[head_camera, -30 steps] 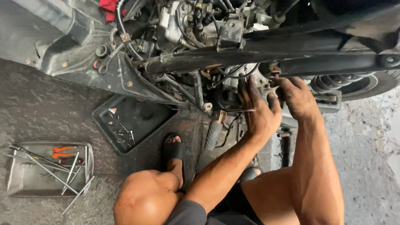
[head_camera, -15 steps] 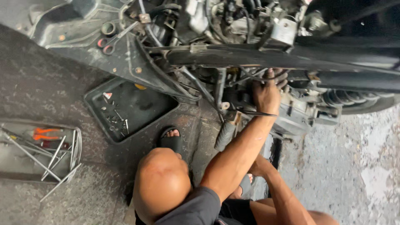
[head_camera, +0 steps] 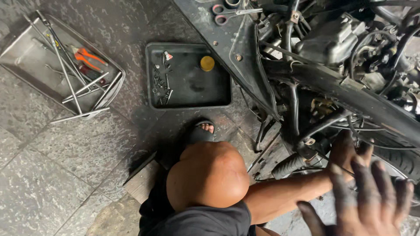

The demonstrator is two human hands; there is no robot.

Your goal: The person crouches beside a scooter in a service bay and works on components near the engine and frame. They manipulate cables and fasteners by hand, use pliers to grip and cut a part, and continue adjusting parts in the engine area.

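The left hand [head_camera: 345, 150] reaches under the motorcycle frame [head_camera: 350, 94], its grip hidden behind cables. The right hand [head_camera: 363, 201] hovers spread and empty just below that frame.

You are working on a floor [head_camera: 57, 175] of grey stone slabs, stained dark near the machine. At eleven o'clock a metal tray [head_camera: 26, 57] lies on it, holding long rods and orange-handled pliers [head_camera: 87, 59]. At twelve o'clock a black tray [head_camera: 218, 94] lies flat, carrying small screws [head_camera: 161, 85] and a yellow disc [head_camera: 207, 63]. Your sandalled foot [head_camera: 201, 132] stands just below it.
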